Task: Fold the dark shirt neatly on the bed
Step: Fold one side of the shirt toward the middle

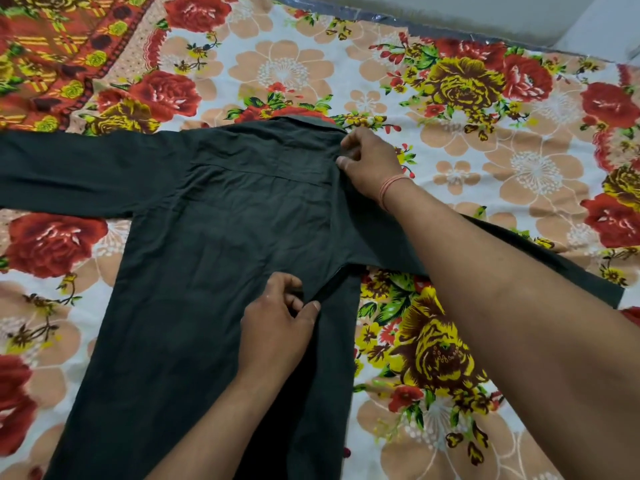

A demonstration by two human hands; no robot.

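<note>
Both hands pinch the shirt (214, 237), spread back-up on the bed (485, 188).
Right hand (370, 161), at 12 o'clock, has its grip clamped on cloth beside the collar; left hand (277, 327), at 6, has its grip clamped on the side fold.

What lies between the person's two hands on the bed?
In the head view, only wrinkled cloth of the dark green collared shirt spans from the left hand to the right hand; both pinch its right side.
</note>
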